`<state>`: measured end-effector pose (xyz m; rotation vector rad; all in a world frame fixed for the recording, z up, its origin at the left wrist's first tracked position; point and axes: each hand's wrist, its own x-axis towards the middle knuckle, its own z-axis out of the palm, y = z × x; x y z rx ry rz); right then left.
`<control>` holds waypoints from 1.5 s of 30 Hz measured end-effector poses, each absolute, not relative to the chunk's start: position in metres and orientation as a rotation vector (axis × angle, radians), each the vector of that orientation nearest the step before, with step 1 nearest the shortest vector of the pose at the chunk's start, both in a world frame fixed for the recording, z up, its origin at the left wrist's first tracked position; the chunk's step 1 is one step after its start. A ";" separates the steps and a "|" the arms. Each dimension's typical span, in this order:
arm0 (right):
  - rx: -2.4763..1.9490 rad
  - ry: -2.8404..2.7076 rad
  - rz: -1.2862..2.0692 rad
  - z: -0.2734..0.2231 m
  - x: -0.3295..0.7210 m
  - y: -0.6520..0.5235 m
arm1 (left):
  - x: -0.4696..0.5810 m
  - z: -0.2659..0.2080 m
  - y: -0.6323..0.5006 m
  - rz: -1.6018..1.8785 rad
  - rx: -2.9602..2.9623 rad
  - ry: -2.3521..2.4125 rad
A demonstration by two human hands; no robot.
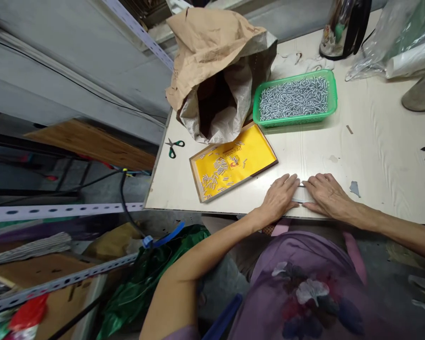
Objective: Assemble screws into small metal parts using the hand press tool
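A pale, flat piece with dark edges [303, 194] lies at the table's front edge between my two hands. Its exact kind is hard to make out. My left hand [280, 196] is closed on its left end, fingers together on top and thumb along the near side. My right hand [324, 194] grips the right end in the same way. Both ends are hidden under the fingers. Left of my hands, a shallow box with a yellow lining [257, 150] holds loose small metal pins. Behind it, a green plastic basket [293, 123] is filled with many similar pins.
A big open paper sack [212, 42] stands behind the yellow box. Green-handled scissors [174, 147] lie near the table's left edge. A kettle [343, 30], plastic bags [407, 42] and a metal flask [423, 92] stand at the back right. Shelving [67, 208] flanks the table's left side.
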<state>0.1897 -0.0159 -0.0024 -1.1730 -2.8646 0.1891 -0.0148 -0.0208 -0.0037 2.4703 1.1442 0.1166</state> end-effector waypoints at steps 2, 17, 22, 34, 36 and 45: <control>-1.166 -2.873 0.180 -0.001 0.189 -0.011 | -0.009 -0.008 -0.010 0.053 2.495 1.072; -1.214 -2.901 0.248 -0.007 0.170 0.009 | -0.002 -0.005 0.001 -0.115 2.445 1.292; -1.216 -2.853 0.287 -0.009 0.171 0.012 | -0.003 -0.009 0.004 -0.056 2.424 1.301; -1.188 -2.873 0.319 -0.002 0.186 0.057 | 0.009 -0.041 -0.054 0.270 2.547 1.139; -1.168 -2.852 0.277 -0.005 0.182 0.062 | 0.015 -0.043 -0.060 0.269 2.528 1.138; -1.133 -2.847 0.182 -0.012 0.179 0.065 | -0.032 -0.019 -0.056 0.375 2.429 1.579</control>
